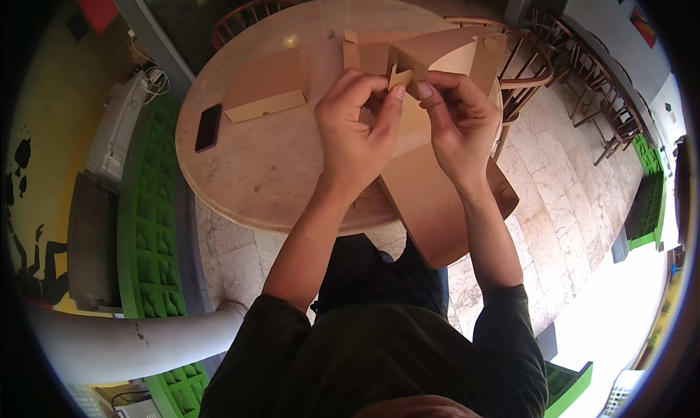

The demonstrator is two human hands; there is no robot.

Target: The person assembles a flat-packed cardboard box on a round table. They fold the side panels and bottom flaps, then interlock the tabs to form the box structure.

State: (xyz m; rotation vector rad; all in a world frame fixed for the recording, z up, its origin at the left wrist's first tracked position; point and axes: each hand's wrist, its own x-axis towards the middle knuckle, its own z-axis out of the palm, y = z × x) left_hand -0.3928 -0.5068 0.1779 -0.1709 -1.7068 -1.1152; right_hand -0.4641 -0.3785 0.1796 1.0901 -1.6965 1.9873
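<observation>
Both my hands are at the far part of a partly folded brown cardboard box (430, 206), whose lower panel hangs over the table's near edge. My left hand (357, 126) pinches a small corner flap (399, 77) between thumb and fingers. Close beside it, my right hand (461, 123) pinches the adjoining cardboard edge, thumb toward the left one. Beyond the hands, a raised cardboard panel (441, 48) slants up to the right. My hands partly hide the folds, so I cannot tell whether the cardboard behind them is all one piece.
A closed flat cardboard box (270, 83) lies on the left of the round stone table (248, 174), with a dark phone (208, 128) beside it. Wooden chairs (525, 68) stand behind and to the right. A green lattice planter (149, 221) runs along the left.
</observation>
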